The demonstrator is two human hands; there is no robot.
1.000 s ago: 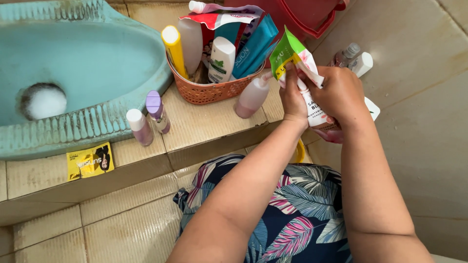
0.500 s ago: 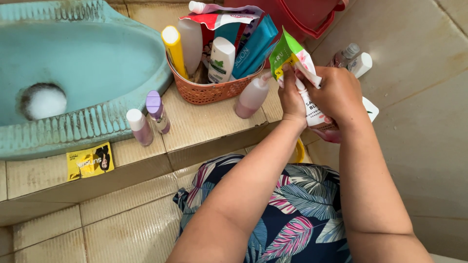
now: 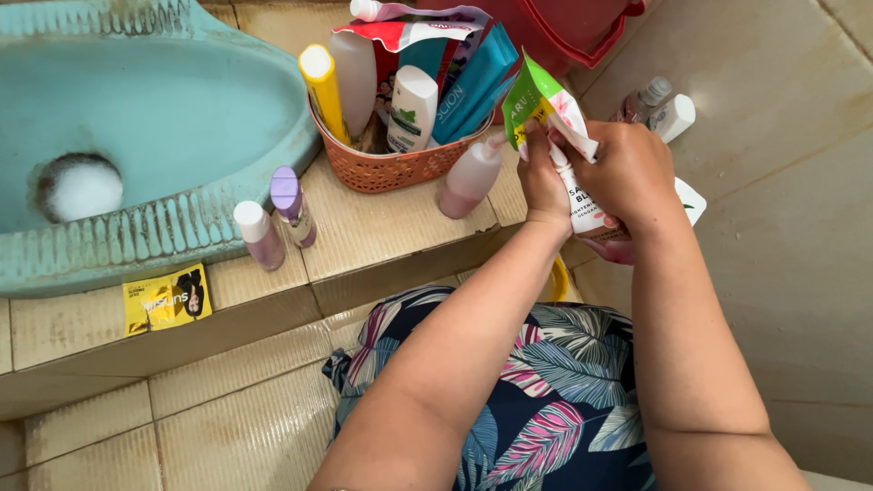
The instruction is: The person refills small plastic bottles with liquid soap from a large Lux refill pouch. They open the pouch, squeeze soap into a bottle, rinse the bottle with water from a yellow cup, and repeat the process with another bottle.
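Observation:
My left hand and my right hand meet at the upper right, above a tiled ledge. Together they hold a green, white and pink sachet pressed against the top of a white bottle with a pink base. The right hand wraps the bottle's body. The left hand's fingers pinch the sachet at the bottle's neck. An orange plastic basket stands just left of the hands, packed with a yellow bottle, a white tube, teal packs and a red and white pouch.
A pale pink pump bottle leans by the basket. Two small pink bottles stand on the ledge, with a yellow sachet lying lower left. A teal squat pan fills the upper left. Small white bottles and a red tub sit behind.

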